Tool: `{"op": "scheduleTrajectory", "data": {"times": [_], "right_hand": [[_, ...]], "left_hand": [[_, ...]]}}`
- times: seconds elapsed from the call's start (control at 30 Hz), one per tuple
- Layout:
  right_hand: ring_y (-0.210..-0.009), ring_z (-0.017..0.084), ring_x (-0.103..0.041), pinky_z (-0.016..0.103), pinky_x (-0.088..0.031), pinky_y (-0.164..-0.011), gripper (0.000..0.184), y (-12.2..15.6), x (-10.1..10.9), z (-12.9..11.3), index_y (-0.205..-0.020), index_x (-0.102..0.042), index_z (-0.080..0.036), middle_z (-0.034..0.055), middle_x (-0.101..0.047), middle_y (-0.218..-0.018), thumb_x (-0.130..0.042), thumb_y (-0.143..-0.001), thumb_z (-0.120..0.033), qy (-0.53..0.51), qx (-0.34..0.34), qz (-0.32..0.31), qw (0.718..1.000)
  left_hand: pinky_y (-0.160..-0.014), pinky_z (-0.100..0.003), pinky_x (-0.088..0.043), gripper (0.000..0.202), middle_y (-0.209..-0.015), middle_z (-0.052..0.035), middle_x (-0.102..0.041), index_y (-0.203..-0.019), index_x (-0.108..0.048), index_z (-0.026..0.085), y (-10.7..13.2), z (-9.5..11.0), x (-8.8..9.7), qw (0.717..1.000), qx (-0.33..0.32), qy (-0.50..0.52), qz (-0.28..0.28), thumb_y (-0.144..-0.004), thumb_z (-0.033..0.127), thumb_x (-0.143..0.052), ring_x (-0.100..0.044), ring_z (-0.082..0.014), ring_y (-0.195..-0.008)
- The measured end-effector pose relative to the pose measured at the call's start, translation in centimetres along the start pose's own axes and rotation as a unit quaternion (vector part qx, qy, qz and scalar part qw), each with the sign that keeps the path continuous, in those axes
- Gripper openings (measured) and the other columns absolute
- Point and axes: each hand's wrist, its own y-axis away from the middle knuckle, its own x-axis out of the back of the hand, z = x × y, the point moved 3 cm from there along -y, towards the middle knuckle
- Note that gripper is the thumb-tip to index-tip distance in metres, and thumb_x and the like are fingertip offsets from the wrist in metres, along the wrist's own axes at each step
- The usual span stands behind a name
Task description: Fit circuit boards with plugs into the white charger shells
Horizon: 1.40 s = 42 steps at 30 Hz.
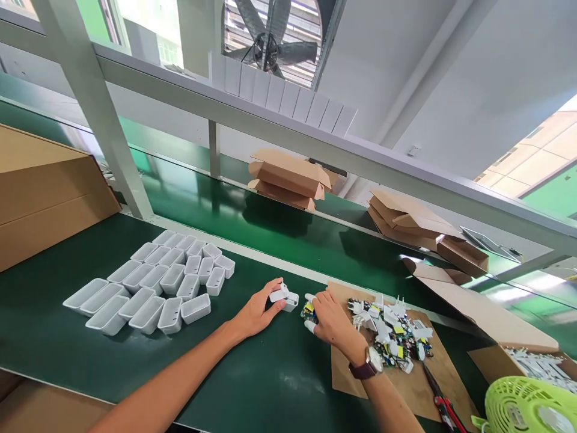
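My left hand (pixel 260 310) is closed on a white plastic charger housing (pixel 292 302), with a smaller white part at its top. To its right, my right hand (pixel 331 317) is closed on a small circuit board (pixel 308 311) with yellow on it, close to the housing. White coverings sit on two of its fingertips, and its wrist wears a watch. A pile of circuit boards with white plug parts (pixel 392 331) lies on a cardboard sheet (pixel 347 377) beside that hand. Several open white housings (pixel 148 314) stand in rows at the left.
Red-handled pliers (pixel 444 406) lie at the sheet's lower right. A green fan (pixel 532 406) and a cardboard box of white parts (pixel 536 364) are at the right. A large cardboard box (pixel 54 198) stands left. Behind the table runs a green conveyor belt (pixel 216 207).
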Motion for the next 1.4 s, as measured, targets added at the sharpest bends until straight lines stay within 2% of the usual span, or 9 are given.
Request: {"op": "scheduleTrajectory", "data": {"times": [0.1, 0.2, 0.4, 0.57, 0.67, 0.87, 1.1, 1.27, 1.4], "right_hand": [[-0.120, 0.033, -0.063, 0.053, -0.056, -0.101, 0.043, 1.9, 0.2, -1.4, -0.125, -0.062, -0.018, 0.0195, -0.065, -0.130, -0.075, -0.085, -0.026, -0.054, 0.011, 0.043, 0.998], [-0.131, 0.028, -0.060, 0.046, -0.056, -0.104, 0.048, 1.2, -0.4, -2.3, -0.141, -0.053, -0.022, 0.0174, -0.058, -0.145, -0.065, -0.095, -0.025, -0.138, 0.019, 0.093, 0.986], [-0.112, 0.023, -0.070, 0.038, -0.062, -0.093, 0.038, -1.6, -3.2, -4.2, -0.133, -0.060, -0.022, 0.0132, -0.067, -0.130, -0.057, -0.096, -0.012, -0.220, 0.035, 0.150, 0.963], [-0.108, 0.024, -0.071, 0.038, -0.064, -0.086, 0.037, -0.8, -3.4, -5.1, -0.129, -0.063, -0.022, 0.0136, -0.067, -0.126, -0.054, -0.095, -0.009, -0.240, 0.018, 0.198, 0.950], [-0.108, 0.023, -0.069, 0.036, -0.063, -0.087, 0.036, -0.2, -3.4, -5.7, -0.127, -0.063, -0.022, 0.0124, -0.067, -0.125, -0.052, -0.096, -0.008, -0.236, 0.010, 0.197, 0.952], [-0.093, 0.021, -0.069, 0.031, -0.061, -0.072, 0.029, -0.2, -4.1, -6.7, -0.117, -0.066, -0.020, 0.0124, -0.069, -0.118, -0.054, -0.093, -0.007, -0.217, 0.001, 0.173, 0.961], [-0.096, 0.022, -0.068, 0.032, -0.060, -0.076, 0.028, 0.0, -4.0, -7.2, -0.117, -0.064, -0.021, 0.0123, -0.067, -0.121, -0.057, -0.093, -0.009, -0.220, -0.009, 0.144, 0.965], [-0.095, 0.024, -0.068, 0.037, -0.060, -0.077, 0.029, -0.1, -3.9, -7.5, -0.125, -0.056, -0.019, 0.0145, -0.065, -0.119, -0.052, -0.097, -0.011, -0.232, -0.026, 0.129, 0.964], [-0.102, 0.025, -0.067, 0.040, -0.059, -0.086, 0.028, -0.2, -4.1, -7.4, -0.124, -0.055, -0.021, 0.0130, -0.064, -0.119, -0.050, -0.098, -0.011, -0.245, -0.025, 0.111, 0.963]], "left_hand": [[-0.108, -0.042, -0.053, 0.053, -0.135, -0.0101, -0.071, -0.150, -0.043, 0.025, 0.2, 0.1, -0.1, 1.000, -0.002, 0.008, -0.007, -0.101, 0.039, -0.055, -0.068, -0.0241, -0.125], [-0.112, -0.044, -0.051, 0.056, -0.139, -0.0105, -0.068, -0.153, -0.038, 0.025, 0.3, 0.1, 0.1, 1.000, -0.002, 0.024, -0.006, -0.101, 0.039, -0.054, -0.066, -0.0233, -0.128], [-0.112, -0.046, -0.051, 0.059, -0.142, -0.0136, -0.066, -0.153, -0.037, 0.025, 0.3, -0.1, 0.8, 0.999, -0.006, 0.053, -0.003, -0.101, 0.043, -0.055, -0.064, -0.0239, -0.131], [-0.116, -0.049, -0.046, 0.078, -0.154, -0.0178, -0.054, -0.161, -0.020, 0.026, 0.9, 0.1, 1.2, 0.998, -0.026, 0.055, -0.029, -0.098, 0.048, -0.060, -0.058, -0.0262, -0.138], [-0.114, -0.050, -0.047, 0.089, -0.157, -0.0208, -0.049, -0.163, -0.012, 0.026, 1.2, 0.2, 1.5, 0.996, -0.057, 0.053, -0.039, -0.095, 0.051, -0.064, -0.058, -0.0286, -0.137], [-0.112, -0.049, -0.048, 0.090, -0.152, -0.0205, -0.055, -0.163, -0.012, 0.026, 1.2, -0.2, 2.0, 0.997, -0.056, 0.035, -0.045, -0.094, 0.055, -0.064, -0.061, -0.0279, -0.132], [-0.098, -0.043, -0.056, 0.084, -0.138, -0.0161, -0.066, -0.159, -0.026, 0.026, 1.2, 0.4, 2.6, 0.994, -0.105, 0.019, 0.001, -0.091, 0.050, -0.069, -0.069, -0.0241, -0.110], [-0.087, -0.037, -0.059, 0.043, -0.110, -0.0075, -0.071, -0.132, -0.059, 0.023, 0.8, 0.6, 2.9, 0.994, -0.100, -0.036, 0.021, -0.091, 0.033, -0.069, -0.069, -0.0194, -0.094], [-0.083, -0.033, -0.058, 0.024, -0.103, -0.0050, -0.068, -0.112, -0.064, 0.022, 0.7, 0.8, 2.7, 0.996, -0.084, -0.032, 0.015, -0.090, 0.028, -0.069, -0.067, -0.0176, -0.089]]}}
